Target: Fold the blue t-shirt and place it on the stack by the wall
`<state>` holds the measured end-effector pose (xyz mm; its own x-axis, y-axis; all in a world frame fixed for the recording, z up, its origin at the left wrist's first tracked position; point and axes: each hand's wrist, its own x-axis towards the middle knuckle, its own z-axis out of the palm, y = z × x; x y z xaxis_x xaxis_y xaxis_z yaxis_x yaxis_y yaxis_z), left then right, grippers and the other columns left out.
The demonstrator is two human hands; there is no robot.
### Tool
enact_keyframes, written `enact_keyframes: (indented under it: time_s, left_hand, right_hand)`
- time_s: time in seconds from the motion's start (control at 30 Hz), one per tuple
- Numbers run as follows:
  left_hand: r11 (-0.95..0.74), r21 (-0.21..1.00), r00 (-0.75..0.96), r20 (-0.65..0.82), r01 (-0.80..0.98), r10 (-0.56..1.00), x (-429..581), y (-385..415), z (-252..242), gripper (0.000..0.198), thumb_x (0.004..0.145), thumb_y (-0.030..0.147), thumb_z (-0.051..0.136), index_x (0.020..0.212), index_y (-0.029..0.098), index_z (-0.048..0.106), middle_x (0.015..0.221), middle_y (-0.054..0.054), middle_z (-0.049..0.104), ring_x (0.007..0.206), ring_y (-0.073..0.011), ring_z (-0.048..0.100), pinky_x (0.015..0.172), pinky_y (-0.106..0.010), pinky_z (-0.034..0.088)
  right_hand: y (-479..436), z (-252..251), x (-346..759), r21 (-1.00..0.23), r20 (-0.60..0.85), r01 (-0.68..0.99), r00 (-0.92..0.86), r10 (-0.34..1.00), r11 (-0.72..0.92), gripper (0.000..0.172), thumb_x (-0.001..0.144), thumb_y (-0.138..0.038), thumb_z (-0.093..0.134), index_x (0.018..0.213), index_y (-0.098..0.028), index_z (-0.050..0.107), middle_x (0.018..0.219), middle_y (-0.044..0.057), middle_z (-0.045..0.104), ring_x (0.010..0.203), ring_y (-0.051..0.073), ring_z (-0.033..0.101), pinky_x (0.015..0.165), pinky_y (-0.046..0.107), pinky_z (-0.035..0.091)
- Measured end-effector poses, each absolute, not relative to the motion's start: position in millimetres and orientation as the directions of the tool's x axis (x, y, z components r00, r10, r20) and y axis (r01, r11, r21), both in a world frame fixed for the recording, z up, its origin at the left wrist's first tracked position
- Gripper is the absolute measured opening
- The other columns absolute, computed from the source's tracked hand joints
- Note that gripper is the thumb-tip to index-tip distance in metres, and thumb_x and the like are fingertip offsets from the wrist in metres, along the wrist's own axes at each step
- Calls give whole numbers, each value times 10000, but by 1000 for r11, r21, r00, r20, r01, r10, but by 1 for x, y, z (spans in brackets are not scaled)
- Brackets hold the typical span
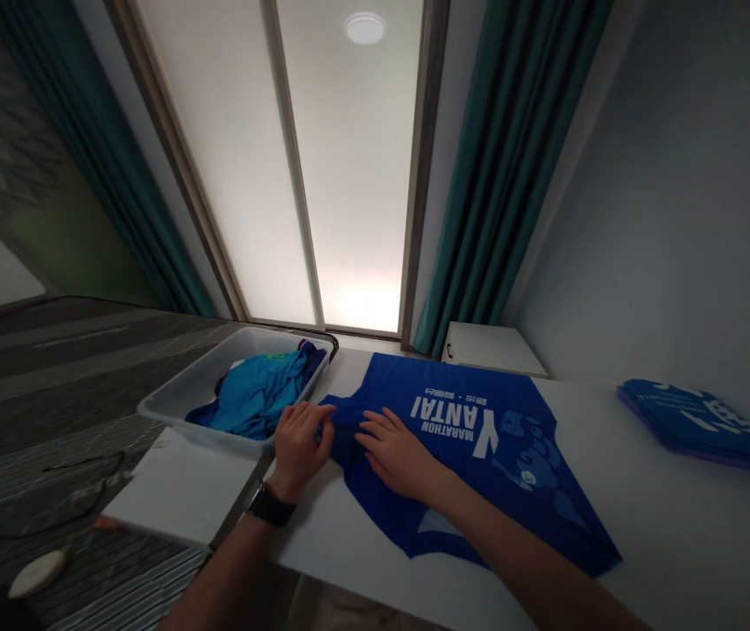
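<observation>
A blue running shirt point(454, 421) with white "YANTAI MARATHON" lettering lies spread on the white table, its print upside down from here. My left hand point(301, 445), with a dark watch on its wrist, is curled at the shirt's left edge. Its thumb and fingers close on the fabric there, though the fingertips are partly hidden. Flat on the shirt, left of the lettering, rests my right hand point(398, 451) with its fingers spread.
Left of the table, a translucent plastic bin point(158, 405) holds crumpled blue clothes point(260, 394). A stack of folded blue shirts point(704, 421) sits at the right on the white table point(585, 447). A white cabinet point(493, 346) stands behind, near teal curtains point(512, 158).
</observation>
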<state>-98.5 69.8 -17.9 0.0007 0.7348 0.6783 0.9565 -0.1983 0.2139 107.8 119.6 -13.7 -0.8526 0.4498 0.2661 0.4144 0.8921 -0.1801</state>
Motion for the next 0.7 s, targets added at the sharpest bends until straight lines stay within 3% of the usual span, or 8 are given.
enact_keyframes:
  time_s: [0.13, 0.27, 0.4, 0.57, 0.7]
  left_hand:
    - [-205, 238, -49, 757, 949, 652, -104, 63, -31, 213, 923, 196, 418, 907, 207, 630, 757, -43, 674, 754, -206, 628, 718, -368, 413]
    - [-267, 231, -86, 884, 936, 460, -108, 68, -36, 139, 894, 133, 466, 854, 191, 585, 679, -12, 611, 654, -176, 584, 647, -337, 381]
    - [-320, 218, -82, 917, 922, 389, -109, 69, -37, 127, 870, 92, 488, 854, 188, 568, 694, -5, 588, 643, -161, 557, 630, -320, 389]
    - [-427, 334, -184, 916, 840, 356, -109, 66, -41, 148, 867, 80, 489, 930, 191, 565, 784, -19, 584, 701, -161, 556, 631, -294, 453]
    - [-456, 360, -227, 920, 814, 320, -108, 65, -40, 172, 867, 65, 488, 970, 187, 551, 826, -20, 575, 735, -156, 567, 632, -279, 465]
  right_hand:
    - [133, -18, 71, -155, 306, 352, -871, 384, 923, 322, 937, -111, 456, 1195, -166, 641, 1162, 89, 640, 1209, 205, 498, 1133, 379, 286]
    - [147, -26, 39, -153, 301, 365, -868, 395, 918, 317, 903, -69, 493, 1153, -165, 663, 1065, 90, 648, 1064, 223, 536, 963, 351, 408]
    - [158, -27, 16, -180, 274, 362, -875, 400, 915, 280, 897, -94, 521, 1111, -190, 674, 988, 79, 658, 983, 219, 555, 859, 336, 415]
    - [165, -28, -6, -309, 243, 312, -887, 392, 898, 238, 926, -137, 475, 1029, -197, 681, 929, 52, 699, 871, 188, 610, 772, 294, 413]
    - [164, -38, -20, -383, 218, 259, -907, 360, 887, 232, 922, -180, 473, 1047, -203, 667, 955, 45, 719, 850, 182, 643, 716, 262, 422]
